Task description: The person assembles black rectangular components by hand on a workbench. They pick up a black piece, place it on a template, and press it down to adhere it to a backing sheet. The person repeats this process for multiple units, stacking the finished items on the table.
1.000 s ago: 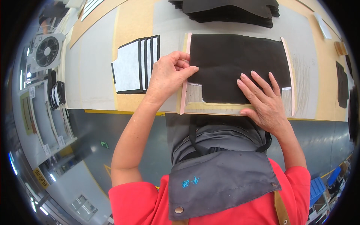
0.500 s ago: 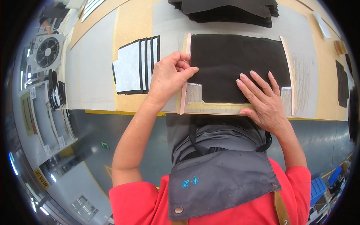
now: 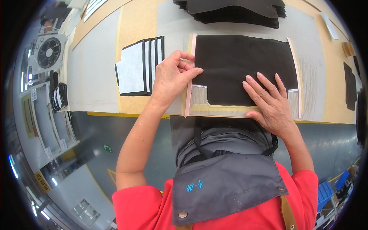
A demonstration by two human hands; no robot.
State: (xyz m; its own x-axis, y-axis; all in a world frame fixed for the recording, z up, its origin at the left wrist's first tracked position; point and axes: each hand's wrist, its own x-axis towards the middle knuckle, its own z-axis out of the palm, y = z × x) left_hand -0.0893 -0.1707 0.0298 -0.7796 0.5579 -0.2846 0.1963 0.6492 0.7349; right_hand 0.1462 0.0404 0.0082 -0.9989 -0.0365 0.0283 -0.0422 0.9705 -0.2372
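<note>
A black fabric panel (image 3: 234, 57) with notched lower corners lies flat on the work table, between a left pink strip (image 3: 188, 97) and a right pink strip (image 3: 296, 76). My left hand (image 3: 174, 74) is at the panel's left edge, thumb and forefinger closed there beside the left strip; the pinched spot itself is partly hidden by the fingers. My right hand (image 3: 268, 97) rests flat with spread fingers on the panel's lower right part. Left of my left hand lies an overlapping row of white pieces with black edges (image 3: 132, 74).
Beyond the panel lies a stack of black sheets (image 3: 234, 13). A wooden block (image 3: 348, 48) and more black pieces (image 3: 349, 86) are at the table's right. A white box fan (image 3: 50, 53) stands off the left end. The table's near edge runs just below my hands.
Almost nothing differs. Both hands keep their places on the black panel, and the whole view has shifted very slightly.
</note>
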